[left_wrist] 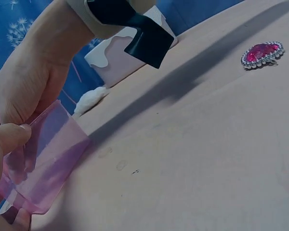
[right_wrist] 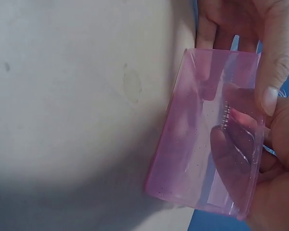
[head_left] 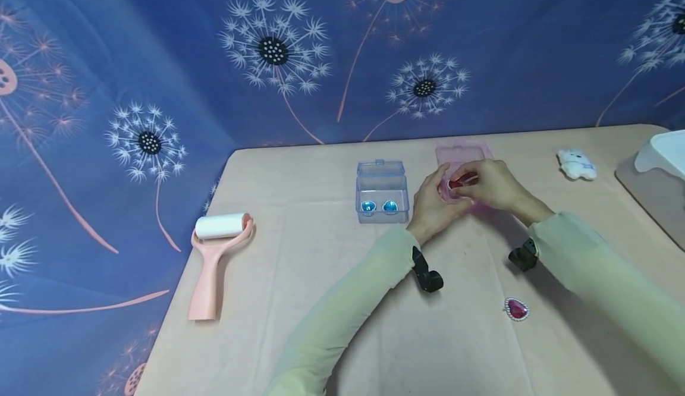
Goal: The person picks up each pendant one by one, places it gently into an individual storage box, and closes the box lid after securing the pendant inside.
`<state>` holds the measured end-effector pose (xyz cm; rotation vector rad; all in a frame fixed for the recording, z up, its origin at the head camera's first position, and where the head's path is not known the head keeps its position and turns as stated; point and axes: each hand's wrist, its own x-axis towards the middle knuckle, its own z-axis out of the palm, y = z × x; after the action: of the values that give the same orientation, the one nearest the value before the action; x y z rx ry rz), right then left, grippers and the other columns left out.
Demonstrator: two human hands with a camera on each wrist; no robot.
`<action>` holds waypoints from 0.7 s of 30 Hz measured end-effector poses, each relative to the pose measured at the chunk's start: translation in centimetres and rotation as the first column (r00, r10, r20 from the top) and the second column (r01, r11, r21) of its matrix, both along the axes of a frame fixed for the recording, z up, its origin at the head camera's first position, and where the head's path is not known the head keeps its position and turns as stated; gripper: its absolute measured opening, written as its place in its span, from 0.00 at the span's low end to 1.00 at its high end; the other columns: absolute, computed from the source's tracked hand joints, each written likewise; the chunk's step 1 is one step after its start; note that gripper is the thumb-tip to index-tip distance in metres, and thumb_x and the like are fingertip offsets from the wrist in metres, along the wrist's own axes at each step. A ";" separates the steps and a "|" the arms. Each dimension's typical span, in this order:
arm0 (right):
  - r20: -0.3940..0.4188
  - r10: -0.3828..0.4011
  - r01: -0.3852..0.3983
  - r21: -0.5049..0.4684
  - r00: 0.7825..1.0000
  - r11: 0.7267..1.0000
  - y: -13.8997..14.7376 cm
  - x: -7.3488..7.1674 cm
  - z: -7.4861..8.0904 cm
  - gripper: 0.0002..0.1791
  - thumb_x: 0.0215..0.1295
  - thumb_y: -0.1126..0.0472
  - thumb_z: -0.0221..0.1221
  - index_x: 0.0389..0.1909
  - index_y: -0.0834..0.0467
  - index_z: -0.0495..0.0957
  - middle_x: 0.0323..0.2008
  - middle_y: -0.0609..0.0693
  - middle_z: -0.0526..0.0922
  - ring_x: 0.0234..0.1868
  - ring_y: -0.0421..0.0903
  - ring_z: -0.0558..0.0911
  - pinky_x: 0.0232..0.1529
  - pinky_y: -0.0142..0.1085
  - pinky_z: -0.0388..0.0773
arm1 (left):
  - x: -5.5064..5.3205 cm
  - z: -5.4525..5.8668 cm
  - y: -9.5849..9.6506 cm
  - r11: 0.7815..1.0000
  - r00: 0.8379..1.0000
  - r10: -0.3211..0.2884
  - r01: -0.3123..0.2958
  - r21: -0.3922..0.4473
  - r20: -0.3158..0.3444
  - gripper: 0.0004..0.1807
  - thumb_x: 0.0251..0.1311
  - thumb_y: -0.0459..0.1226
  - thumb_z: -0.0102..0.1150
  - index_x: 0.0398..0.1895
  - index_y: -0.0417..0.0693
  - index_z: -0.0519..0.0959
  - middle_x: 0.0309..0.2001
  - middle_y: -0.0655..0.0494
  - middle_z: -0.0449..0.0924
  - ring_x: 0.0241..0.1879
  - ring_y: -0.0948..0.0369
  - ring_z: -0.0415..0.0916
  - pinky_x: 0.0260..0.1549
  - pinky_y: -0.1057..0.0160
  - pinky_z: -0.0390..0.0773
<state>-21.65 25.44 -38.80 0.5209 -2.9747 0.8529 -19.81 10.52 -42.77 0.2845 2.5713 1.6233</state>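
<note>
My left hand (head_left: 432, 203) grips a see-through pink plastic box (left_wrist: 58, 154) by its side wall, thumb along the edge. The box's lid (head_left: 463, 148) stands open at the back. My right hand (head_left: 495, 185) reaches into the box and pinches a red gem (head_left: 464, 180) with a beaded rim. Through the pink wall in the right wrist view, the right fingers and part of the rim show; the rest of the gem is hidden. Nearer the front lies another red gem, teardrop-shaped with a silver beaded rim (head_left: 517, 309).
Left of the hands stands an open clear bluish box (head_left: 382, 214) with two blue gems (head_left: 390, 207). A pink-handled lint roller (head_left: 210, 265) lies at the left. To the right are a small white plush figure (head_left: 576, 165) and a white-topped container (head_left: 655, 176).
</note>
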 end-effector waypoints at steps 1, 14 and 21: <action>0.005 0.005 -0.005 0.002 1.000 1.000 0.0 -0.1 0.0 0.07 0.55 0.64 0.68 0.35 0.60 0.84 0.35 0.58 0.88 0.40 0.58 0.87 0.48 0.56 0.74 | 0.0 0.0 0.0 1.000 1.000 0.001 -0.001 -0.003 -0.002 0.46 0.47 0.45 0.74 0.71 0.65 0.63 0.68 0.59 0.67 0.65 0.59 0.68 0.63 0.61 0.69; 0.079 0.016 -0.017 0.019 0.997 1.000 -0.1 -0.5 -0.2 0.08 0.53 0.68 0.67 0.35 0.63 0.84 0.37 0.61 0.87 0.44 0.62 0.85 0.50 0.58 0.73 | -0.1 -0.1 0.0 1.000 1.000 -0.012 0.012 -0.009 -0.010 0.47 0.47 0.45 0.74 0.72 0.63 0.62 0.69 0.58 0.67 0.65 0.61 0.68 0.64 0.64 0.68; 0.109 0.019 -0.020 0.014 0.994 1.000 -0.4 -0.7 -0.1 0.09 0.53 0.69 0.66 0.36 0.64 0.84 0.39 0.62 0.87 0.45 0.62 0.84 0.52 0.59 0.73 | -0.2 -0.1 0.0 1.000 1.000 -0.007 0.007 -0.004 -0.015 0.47 0.47 0.45 0.75 0.72 0.63 0.62 0.69 0.57 0.67 0.66 0.61 0.67 0.64 0.65 0.68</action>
<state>-22.31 25.05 -38.86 0.5209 -3.0818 0.8890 -19.98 10.50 -42.91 0.3058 2.5814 1.6197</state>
